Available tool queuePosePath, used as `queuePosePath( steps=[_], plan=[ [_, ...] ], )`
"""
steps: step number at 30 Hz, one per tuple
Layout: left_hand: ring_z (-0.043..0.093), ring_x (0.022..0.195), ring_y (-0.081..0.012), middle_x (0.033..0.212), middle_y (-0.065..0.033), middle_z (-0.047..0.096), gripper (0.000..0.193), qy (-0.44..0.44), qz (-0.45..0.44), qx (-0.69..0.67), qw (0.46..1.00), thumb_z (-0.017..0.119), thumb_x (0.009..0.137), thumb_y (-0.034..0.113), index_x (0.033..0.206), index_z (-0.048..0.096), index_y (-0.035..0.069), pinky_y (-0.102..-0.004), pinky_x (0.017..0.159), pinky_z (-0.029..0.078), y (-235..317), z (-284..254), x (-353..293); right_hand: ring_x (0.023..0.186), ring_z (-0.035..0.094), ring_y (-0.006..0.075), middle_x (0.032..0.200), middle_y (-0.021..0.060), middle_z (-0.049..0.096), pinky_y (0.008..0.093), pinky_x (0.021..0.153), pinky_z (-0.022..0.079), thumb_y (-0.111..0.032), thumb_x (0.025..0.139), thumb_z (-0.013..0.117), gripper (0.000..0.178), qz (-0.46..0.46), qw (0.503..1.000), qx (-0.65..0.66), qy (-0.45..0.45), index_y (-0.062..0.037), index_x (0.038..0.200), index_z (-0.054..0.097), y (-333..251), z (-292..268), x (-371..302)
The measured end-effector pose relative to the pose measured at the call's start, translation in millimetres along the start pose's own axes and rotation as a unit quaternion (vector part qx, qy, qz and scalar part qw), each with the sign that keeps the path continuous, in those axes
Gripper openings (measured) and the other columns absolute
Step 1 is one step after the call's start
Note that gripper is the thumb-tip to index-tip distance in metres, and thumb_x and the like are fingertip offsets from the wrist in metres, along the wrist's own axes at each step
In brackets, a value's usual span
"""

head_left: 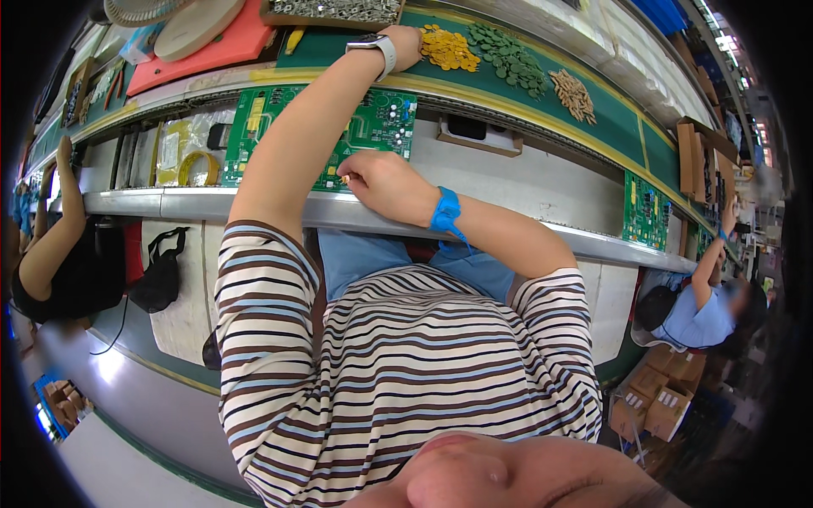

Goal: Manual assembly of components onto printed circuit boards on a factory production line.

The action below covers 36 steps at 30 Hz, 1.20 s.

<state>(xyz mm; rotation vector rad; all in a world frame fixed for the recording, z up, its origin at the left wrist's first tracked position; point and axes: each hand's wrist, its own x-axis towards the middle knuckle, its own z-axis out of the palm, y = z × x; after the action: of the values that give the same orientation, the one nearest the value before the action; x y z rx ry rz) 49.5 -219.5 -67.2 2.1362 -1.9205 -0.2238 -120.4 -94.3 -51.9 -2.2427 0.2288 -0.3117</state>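
Conveyor (542, 182): two circuit boards (373, 127), three part piles (449, 49).

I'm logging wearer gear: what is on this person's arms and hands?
Bare hands, no gloves. The left wrist has a white-strapped watch; the right wrist has a blue strap with a loose tail. Short striped sleeves, cream with brown and blue bands, end above the elbows.

The left hand (405, 44) shows only its wrist side past the watch; its fingers are too foreshortened to tell whether the grip holds anything from the yellow parts (449, 49) just beside it. The left forearm covers the middle of the green circuit board (385, 127). Under the right hand (383, 182), the curled fingertips hide whatever they pinch at the board's near edge. Board components are too small to identify.
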Motion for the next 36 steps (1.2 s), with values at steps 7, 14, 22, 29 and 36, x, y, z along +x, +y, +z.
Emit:
queuePosePath(
  steps=[7, 14, 22, 29, 36],
  plan=[
    [0.06, 0.071, -0.0299, 0.075, -0.0133, 0.061, 0.014, 0.095, 0.079, -0.145, 0.982, 0.061, 0.078, 0.014, 0.084, 0.056, 0.003, -0.0352, 0.064, 0.048, 1, -26, -49, 0.073, 0.059, 0.033, 0.079, 0.0155, 0.06, 0.0411, 0.066, 0.048, -0.006, 0.077, 0.054, 0.011, -0.04, 0.998, -0.047, 0.03, -0.0005, 0.082, 0.062, 3, 12, -1],
    [0.059, 0.069, -0.0321, 0.074, -0.0126, 0.061, 0.01, 0.118, 0.063, -0.162, 0.978, 0.057, 0.078, 0.015, 0.084, 0.057, 0.006, -0.038, 0.061, 0.048, -8, -68, -162, 0.072, 0.058, 0.032, 0.076, 0.0143, 0.059, 0.0405, 0.065, 0.048, -0.007, 0.076, 0.055, 0.009, -0.042, 0.997, -0.07, 0.012, -0.0013, 0.08, 0.061, 1, 9, -1],
    [0.063, 0.069, -0.021, 0.077, -0.0118, 0.063, 0.012, 0.134, -0.063, -0.158, 0.976, 0.058, 0.082, 0.009, 0.091, 0.057, 0.001, -0.0287, 0.062, 0.049, -43, -87, -246, 0.072, 0.059, 0.0322, 0.076, 0.0148, 0.059, 0.04, 0.064, 0.048, -0.006, 0.075, 0.054, 0.008, -0.059, 0.989, -0.135, -0.026, -0.0003, 0.074, 0.059, -4, 10, 6],
    [0.062, 0.07, -0.0213, 0.081, -0.0127, 0.063, 0.014, 0.116, -0.122, -0.14, 0.976, 0.057, 0.081, 0.005, 0.094, 0.057, 0.002, -0.0284, 0.064, 0.048, -56, -86, -287, 0.073, 0.059, 0.032, 0.075, 0.0141, 0.06, 0.0402, 0.066, 0.048, -0.007, 0.074, 0.055, 0.008, -0.032, 0.984, -0.157, -0.077, -0.001, 0.076, 0.059, -5, 8, 16],
    [0.058, 0.075, -0.0281, 0.083, -0.012, 0.058, 0.011, 0.07, -0.093, -0.087, 0.989, 0.056, 0.078, 0.002, 0.089, 0.058, 0.003, -0.0346, 0.066, 0.047, -54, -72, -299, 0.077, 0.058, 0.0308, 0.078, 0.0137, 0.06, 0.0395, 0.069, 0.047, -0.009, 0.076, 0.056, 0.01, 0.005, 0.991, -0.098, -0.093, -0.0023, 0.08, 0.061, -2, 0, 14]
  ],
)
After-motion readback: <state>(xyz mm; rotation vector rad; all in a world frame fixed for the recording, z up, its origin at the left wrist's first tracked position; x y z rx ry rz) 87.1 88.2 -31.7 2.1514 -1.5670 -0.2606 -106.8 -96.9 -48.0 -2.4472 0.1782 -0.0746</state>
